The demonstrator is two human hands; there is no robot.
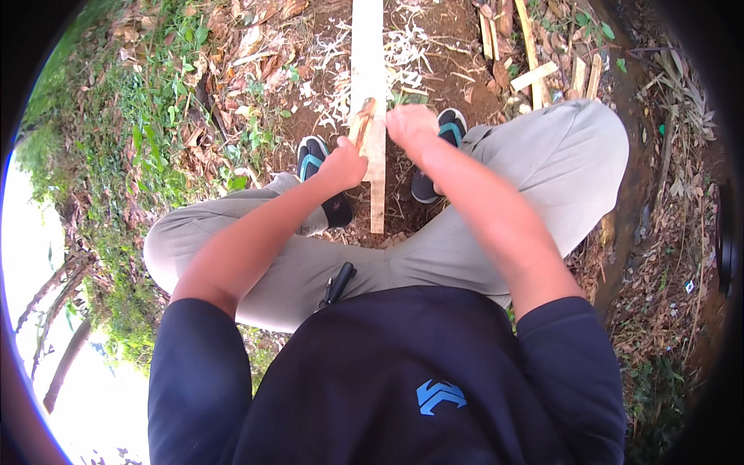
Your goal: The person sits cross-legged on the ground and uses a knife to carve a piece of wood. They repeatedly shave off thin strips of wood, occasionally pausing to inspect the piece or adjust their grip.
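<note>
A long pale wooden board (367,46) runs from the top edge of the view toward me, its near end lying between my feet. On it rests a tan wooden block with a darker brown piece along its top, which looks like a wooden hand plane (363,126). My left hand (346,164) is closed at its near left side. My right hand (411,126), slightly farther off, is closed in a fist on the right side of the board. The fingers of both hands are partly hidden, and so is whatever handle they wrap round.
Curled pale wood shavings (404,48) lie on the brown soil on both sides of the board. Several wood offcuts (535,76) are at the far right. My sandalled feet (313,157) flank the board. Green plants and dry leaves cover the left side.
</note>
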